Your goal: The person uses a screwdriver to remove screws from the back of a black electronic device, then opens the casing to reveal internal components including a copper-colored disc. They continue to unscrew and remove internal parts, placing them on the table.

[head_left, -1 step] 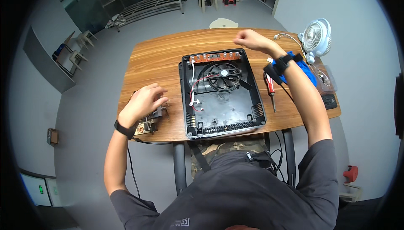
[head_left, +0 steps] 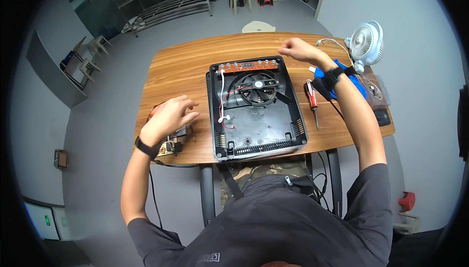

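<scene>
An opened black appliance housing (head_left: 256, 130), like the bottom shell of an induction cooker, lies on the table before me. Inside it are a round black cooling fan (head_left: 258, 87) and an orange control board (head_left: 248, 66) along the far edge. White and red wires run down its left side. My left hand (head_left: 171, 115) hovers left of the housing with its fingers apart, over a circuit board (head_left: 168, 147) that it partly hides. Beyond the housing's far right corner, my right hand (head_left: 300, 51) is raised with curled fingers; whether anything is in them is hidden.
Right of the housing lies a red and white screwdriver (head_left: 312, 101). Farther right are a blue cloth (head_left: 359, 88), a clear plastic box (head_left: 380, 91), a small black block (head_left: 382, 117) and a pale blue desk fan (head_left: 367, 43). A black cable (head_left: 178, 166) runs along the table's near edge.
My right hand has shifted slightly right and toward me, with its fingers still curled. The left hand has moved a little to the right. The housing looks unchanged.
</scene>
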Demonstrator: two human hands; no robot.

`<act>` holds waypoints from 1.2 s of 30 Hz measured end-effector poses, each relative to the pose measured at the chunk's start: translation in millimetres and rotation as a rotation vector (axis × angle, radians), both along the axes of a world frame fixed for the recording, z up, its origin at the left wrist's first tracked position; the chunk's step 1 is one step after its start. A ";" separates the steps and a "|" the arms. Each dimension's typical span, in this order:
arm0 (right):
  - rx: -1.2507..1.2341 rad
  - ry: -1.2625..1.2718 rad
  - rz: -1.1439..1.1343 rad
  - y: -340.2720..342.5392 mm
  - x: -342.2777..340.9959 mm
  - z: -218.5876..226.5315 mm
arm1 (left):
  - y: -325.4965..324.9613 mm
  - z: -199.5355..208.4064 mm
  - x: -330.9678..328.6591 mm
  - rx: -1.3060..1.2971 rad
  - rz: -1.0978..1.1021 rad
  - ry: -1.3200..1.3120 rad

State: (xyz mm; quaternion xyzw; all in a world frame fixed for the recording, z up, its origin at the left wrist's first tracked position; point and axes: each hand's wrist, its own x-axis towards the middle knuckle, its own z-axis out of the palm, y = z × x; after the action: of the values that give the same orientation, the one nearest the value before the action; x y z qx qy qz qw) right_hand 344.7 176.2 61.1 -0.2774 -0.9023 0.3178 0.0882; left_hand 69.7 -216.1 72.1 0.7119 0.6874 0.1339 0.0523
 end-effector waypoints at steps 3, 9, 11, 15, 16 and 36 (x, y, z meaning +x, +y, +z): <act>0.057 -0.020 -0.133 18.7 70.4 -41.5 | 37.4 -1.8 23.4 -0.045 -0.068 -0.001; 0.067 -0.145 -0.277 2.5 136.3 -99.5 | 97.2 -16.1 55.9 -0.005 -0.162 0.076; 0.065 -0.157 -0.295 -7.8 138.4 -99.5 | 112.4 -20.4 63.0 0.012 -0.186 0.103; 0.102 -0.139 -0.261 -17.0 132.4 -95.6 | 135.8 -23.0 81.0 0.010 -0.190 0.144; 0.085 -0.156 -0.281 -17.9 129.6 -95.9 | 140.7 -23.5 85.5 0.011 -0.189 0.155; 0.123 -0.051 -0.295 -0.1 137.8 -62.9 | 176.7 -52.4 92.1 -0.022 -0.237 0.186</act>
State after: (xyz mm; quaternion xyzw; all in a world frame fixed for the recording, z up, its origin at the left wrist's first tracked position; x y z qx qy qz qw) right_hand 482.5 176.1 -1.8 -0.4089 -0.8715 0.2387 0.1279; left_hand 161.8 -39.3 19.7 0.7968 0.6018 0.0529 0.0115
